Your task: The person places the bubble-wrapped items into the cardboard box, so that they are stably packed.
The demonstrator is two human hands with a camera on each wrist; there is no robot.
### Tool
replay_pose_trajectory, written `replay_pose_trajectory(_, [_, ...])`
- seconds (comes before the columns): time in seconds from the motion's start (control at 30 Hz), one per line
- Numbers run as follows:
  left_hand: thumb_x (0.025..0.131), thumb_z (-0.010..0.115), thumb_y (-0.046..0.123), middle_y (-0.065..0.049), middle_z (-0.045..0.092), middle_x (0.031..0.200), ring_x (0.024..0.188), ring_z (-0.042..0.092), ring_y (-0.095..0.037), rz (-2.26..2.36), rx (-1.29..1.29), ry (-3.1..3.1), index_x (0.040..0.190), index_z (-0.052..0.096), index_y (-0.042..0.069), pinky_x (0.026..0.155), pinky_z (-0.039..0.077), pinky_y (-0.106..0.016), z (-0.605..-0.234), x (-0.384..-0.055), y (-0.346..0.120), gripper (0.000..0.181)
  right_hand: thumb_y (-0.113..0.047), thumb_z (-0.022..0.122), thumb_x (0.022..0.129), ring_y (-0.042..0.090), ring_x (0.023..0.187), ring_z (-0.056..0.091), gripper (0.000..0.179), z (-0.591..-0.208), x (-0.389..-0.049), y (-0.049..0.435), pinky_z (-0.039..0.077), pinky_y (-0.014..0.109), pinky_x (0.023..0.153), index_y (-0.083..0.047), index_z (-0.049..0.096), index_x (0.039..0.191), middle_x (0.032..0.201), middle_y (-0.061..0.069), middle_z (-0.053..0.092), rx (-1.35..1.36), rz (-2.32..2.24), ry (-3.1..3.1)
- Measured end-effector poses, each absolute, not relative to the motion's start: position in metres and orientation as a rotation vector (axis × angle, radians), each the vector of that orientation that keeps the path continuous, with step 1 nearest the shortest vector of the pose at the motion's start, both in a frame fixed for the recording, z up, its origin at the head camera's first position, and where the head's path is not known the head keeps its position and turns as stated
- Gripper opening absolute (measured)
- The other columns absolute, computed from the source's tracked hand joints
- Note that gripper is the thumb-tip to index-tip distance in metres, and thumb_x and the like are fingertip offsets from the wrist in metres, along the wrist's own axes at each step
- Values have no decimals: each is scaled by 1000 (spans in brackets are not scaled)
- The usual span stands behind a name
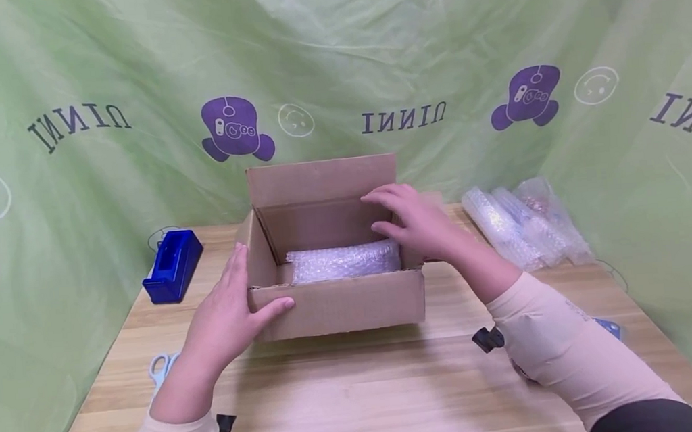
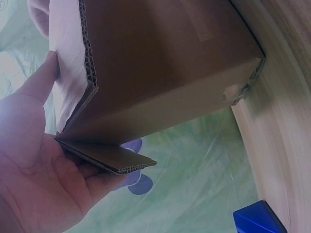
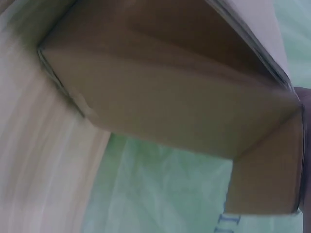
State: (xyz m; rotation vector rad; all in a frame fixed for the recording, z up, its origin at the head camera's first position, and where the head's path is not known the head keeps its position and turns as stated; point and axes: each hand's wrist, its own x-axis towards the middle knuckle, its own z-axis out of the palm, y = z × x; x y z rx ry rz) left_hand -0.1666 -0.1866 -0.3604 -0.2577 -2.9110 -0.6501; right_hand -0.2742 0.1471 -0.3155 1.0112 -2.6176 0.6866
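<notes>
An open cardboard box point(image 1: 341, 304) stands on the table, its flaps spread. Inside lies a bubble-wrapped bundle point(image 1: 346, 261), long and whitish; what it wraps is hidden. My left hand point(image 1: 220, 321) grips the box's front left corner, thumb on the front flap and fingers along the left flap. In the left wrist view, those fingers bend behind the side flap point(image 2: 109, 156). My right hand point(image 1: 410, 221) reaches over the right wall, thumb and fingers spread apart above the inside. The right wrist view shows the box's outer wall point(image 3: 165, 102), most of the hand hidden.
A blue tape dispenser point(image 1: 173, 267) stands left of the box. Light blue scissors point(image 1: 161, 369) lie beside my left forearm. Several bubble-wrap pieces point(image 1: 524, 226) lie at the back right. A blue object point(image 1: 607, 326) shows partly behind my right sleeve. A green printed curtain point(image 1: 321, 55) surrounds the table.
</notes>
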Motion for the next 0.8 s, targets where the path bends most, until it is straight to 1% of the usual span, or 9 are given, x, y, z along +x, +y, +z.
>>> replay_pose_trajectory(0.13, [79, 53, 81, -15, 7, 165, 148, 21, -41, -642, -255, -2916, 158, -1, 8, 112, 29, -64, -359, -168, -186, 121, -31, 63, 96, 30, 137, 39, 52, -302, -274, 166, 32, 55, 114, -16, 49, 144, 147, 8, 46, 883, 840, -2625])
replay_pose_trajectory(0.33, [79, 53, 81, -14, 7, 165, 148, 21, -41, -647, -256, -2918, 158, -1, 8, 112, 28, -64, -360, -168, -186, 121, -39, 57, 99, 32, 131, 45, 56, -282, -277, 202, 40, 57, 106, -17, 42, 148, 148, 10, 43, 682, 968, -2593])
replay_pose_trajectory(0.43, [78, 53, 81, -13, 6, 165, 148, 21, -41, -654, -248, -2920, 158, -1, 8, 111, 29, -64, -360, -168, -186, 121, -41, 54, 99, 33, 131, 45, 58, -278, -281, 222, 41, 56, 105, -17, 40, 150, 148, 13, 43, 577, 987, -2589])
replay_pose_trajectory(0.57, [78, 53, 81, -13, 6, 165, 147, 21, -41, -656, -243, -2917, 158, -1, 8, 111, 29, -64, -359, -167, -186, 121, -42, 53, 100, 38, 133, 42, 62, -279, -286, 248, 40, 59, 106, -12, 36, 152, 150, 18, 39, 452, 990, -2630])
replay_pose_trajectory(0.8, [78, 52, 82, -14, 5, 165, 148, 21, -41, -652, -245, -2923, 158, -2, 8, 112, 29, -64, -360, -167, -186, 122, -44, 53, 99, 49, 131, 40, 71, -296, -293, 290, 32, 67, 104, -6, 28, 154, 149, 28, 35, 249, 781, -2824])
